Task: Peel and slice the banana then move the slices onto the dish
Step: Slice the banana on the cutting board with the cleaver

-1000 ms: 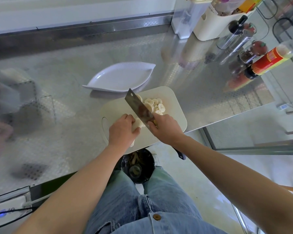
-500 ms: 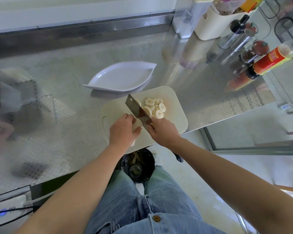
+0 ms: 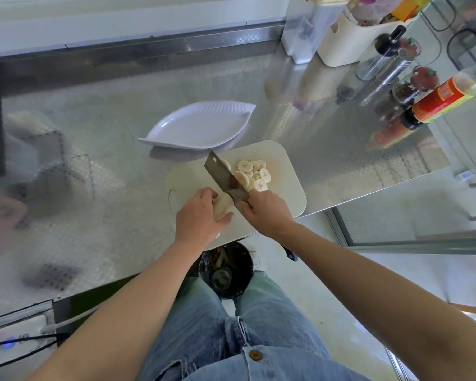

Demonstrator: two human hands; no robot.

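You are mid-slice. Your left hand (image 3: 201, 215) is clenched around the peeled banana (image 3: 222, 207) stub, pinning it to the board (image 3: 283, 171). Your right hand (image 3: 267, 211) grips the cleaver (image 3: 226, 176) by its handle, with the blade down on the board just beside your left fingertips. A pile of slices (image 3: 254, 173) lies on the far side of the blade, overlapping one another, a few touching the steel.

Only a short piece of banana shows past your left hand, so the cutting looks close to done. The next cuts call for care: curl your left fingertips back from the edge, since little fruit is left to hold. After that, the slices have to go to the dish (image 3: 201, 126).

The dish sits empty just behind the board, its near rim touching or slightly overlapping the board's far edge, so the transfer is short and nothing blocks it. Bottles (image 3: 445, 94) and a white caddy (image 3: 344, 48) stand well off to the right, out of the way. A bin (image 3: 226, 270) sits below the counter edge at your knees.
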